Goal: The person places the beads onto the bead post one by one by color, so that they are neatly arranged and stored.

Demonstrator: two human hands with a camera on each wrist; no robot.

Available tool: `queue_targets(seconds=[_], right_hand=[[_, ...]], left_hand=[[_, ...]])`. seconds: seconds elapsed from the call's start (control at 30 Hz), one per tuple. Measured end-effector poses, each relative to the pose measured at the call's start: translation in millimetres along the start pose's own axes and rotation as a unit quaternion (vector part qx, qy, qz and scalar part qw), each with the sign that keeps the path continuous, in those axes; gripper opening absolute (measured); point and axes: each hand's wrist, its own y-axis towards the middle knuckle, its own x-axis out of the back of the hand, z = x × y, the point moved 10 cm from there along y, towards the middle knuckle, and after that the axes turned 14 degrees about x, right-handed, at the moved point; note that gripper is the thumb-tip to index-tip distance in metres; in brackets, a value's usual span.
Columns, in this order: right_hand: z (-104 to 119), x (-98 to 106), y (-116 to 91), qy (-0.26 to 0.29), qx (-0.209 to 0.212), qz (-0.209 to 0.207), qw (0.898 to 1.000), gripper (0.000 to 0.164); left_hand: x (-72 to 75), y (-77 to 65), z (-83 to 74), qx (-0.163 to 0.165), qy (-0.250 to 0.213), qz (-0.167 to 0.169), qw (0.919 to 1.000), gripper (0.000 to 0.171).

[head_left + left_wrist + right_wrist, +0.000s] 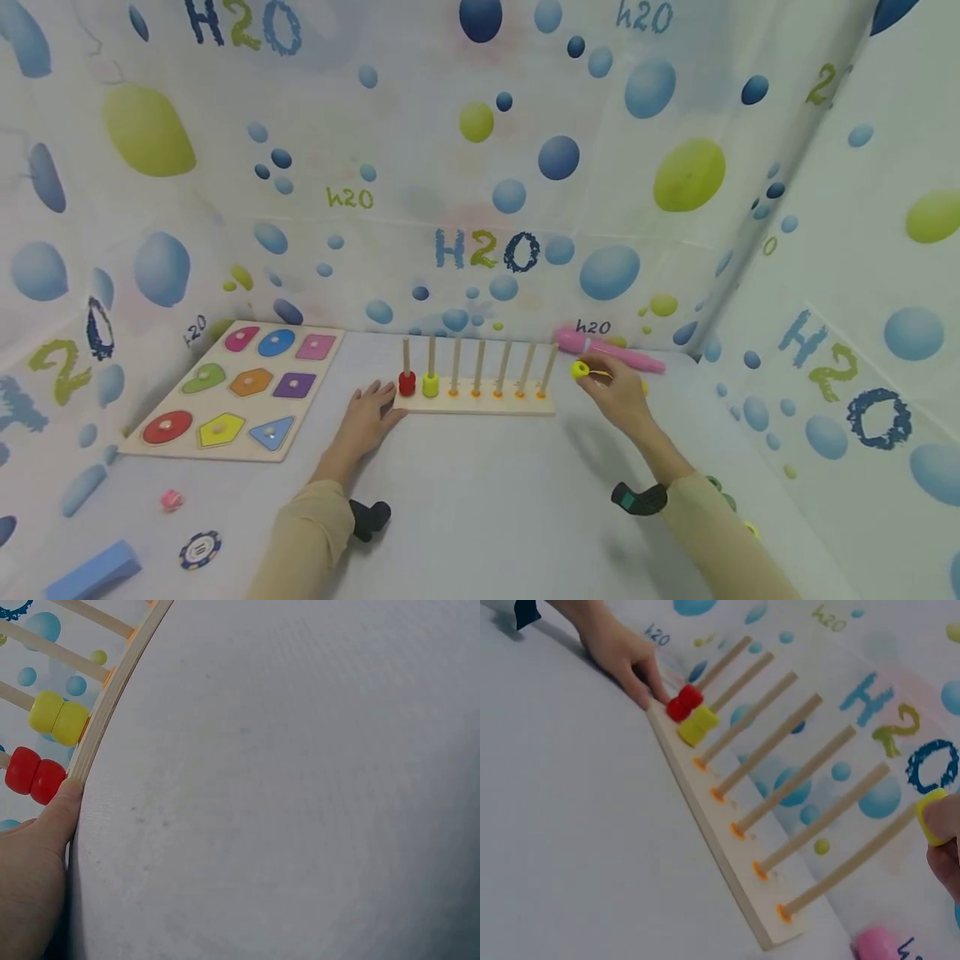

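A wooden peg board [480, 406] with a row of upright pegs stands on the table. Red beads [684, 703] sit low on its leftmost peg, and yellow beads [58, 718] on the peg beside it. My left hand [367, 414] grips the board's left end, thumb [64, 802] on the front edge and fingers toward the back. Between thumb and fingertips, my right hand [617, 392] pinches a yellow bead [580, 370], its hole showing in the head view. In the right wrist view this bead is right by the top of the rightmost peg [855, 859].
A shape puzzle board [296, 408] lies at the left. Nearer the front left are a pink piece [172, 500], a poker chip [200, 550] and a blue block [93, 571]. Behind my right hand lies a pink stick-like object [630, 357]. Green rings [723, 493] show beside the right sleeve.
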Motion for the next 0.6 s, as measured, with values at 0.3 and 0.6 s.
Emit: queue_targets(seconds=[0.3, 0.6], right_hand=[[40, -43, 48, 0.034, 0.063, 0.012, 0.997, 0.03], [74, -109, 89, 0.039, 0.113, 0.063, 0.991, 0.031]], left_hand=[[1.6, 0.7, 3.0, 0.005, 0.008, -0.005, 0.9999, 0.059], [5.2, -3.8, -2.5, -0.005, -0.006, -0.017, 0.9998, 0.059]])
